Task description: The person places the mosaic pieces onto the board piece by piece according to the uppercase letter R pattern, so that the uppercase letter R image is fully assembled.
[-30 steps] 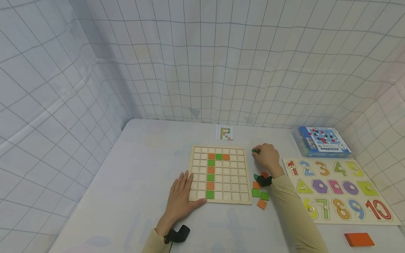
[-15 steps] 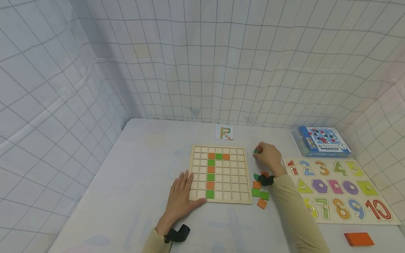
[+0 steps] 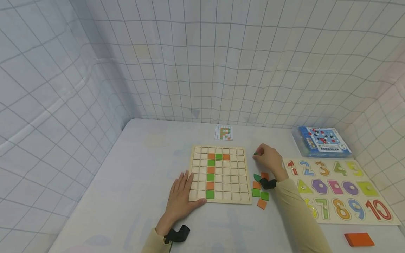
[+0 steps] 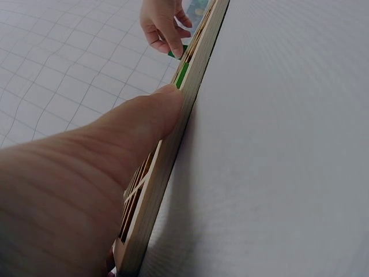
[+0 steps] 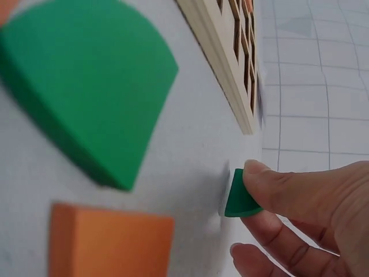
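A wooden grid board (image 3: pixel 232 175) lies on the table, with orange and green square tiles set in one column and along a short row. My left hand (image 3: pixel 180 200) rests on its lower left corner, fingers straight and thumb along the near edge. To the right of the board, my right hand (image 3: pixel 269 158) pinches a green quarter-round tile (image 5: pixel 239 196) between thumb and fingers, just off the board's upper right side. Below that hand lie a second green quarter-round tile (image 5: pixel 98 86), several orange tiles (image 3: pixel 261 203) and green square tiles (image 3: pixel 256 193).
A small printed pattern card (image 3: pixel 224 132) lies behind the board. At the right are a number-and-shape puzzle board (image 3: pixel 343 207), a clear-and-blue box (image 3: pixel 322 140) and an orange block (image 3: pixel 359 239). A grid-patterned curtain (image 3: pixel 205 70) stands behind the table.
My right hand has shifted slightly right and nearer, and the green quarter-round tile has turned a little in its fingers. The left hand stays where it was.
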Demonstrator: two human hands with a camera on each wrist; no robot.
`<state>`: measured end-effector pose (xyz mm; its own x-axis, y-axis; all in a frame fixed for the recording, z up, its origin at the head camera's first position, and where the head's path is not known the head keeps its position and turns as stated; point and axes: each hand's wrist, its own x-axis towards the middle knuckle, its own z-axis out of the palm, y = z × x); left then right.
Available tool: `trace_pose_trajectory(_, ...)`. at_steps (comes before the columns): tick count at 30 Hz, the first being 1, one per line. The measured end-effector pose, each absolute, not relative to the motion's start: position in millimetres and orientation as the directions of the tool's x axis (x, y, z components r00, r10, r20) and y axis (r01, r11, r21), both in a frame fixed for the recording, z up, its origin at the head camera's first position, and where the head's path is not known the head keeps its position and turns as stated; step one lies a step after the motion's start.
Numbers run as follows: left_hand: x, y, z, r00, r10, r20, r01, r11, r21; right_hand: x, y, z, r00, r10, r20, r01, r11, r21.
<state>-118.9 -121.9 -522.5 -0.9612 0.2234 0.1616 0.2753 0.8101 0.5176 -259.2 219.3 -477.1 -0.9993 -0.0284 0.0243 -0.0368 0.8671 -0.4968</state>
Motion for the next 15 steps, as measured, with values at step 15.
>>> trace_pose_trajectory(15, -119, -122, -524, -0.958, 0.222, 0.181, 0.285, 0.805, 0.521, -253, 187, -473, -0.962, -0.169, 0.217, -0.269, 0.743, -0.613)
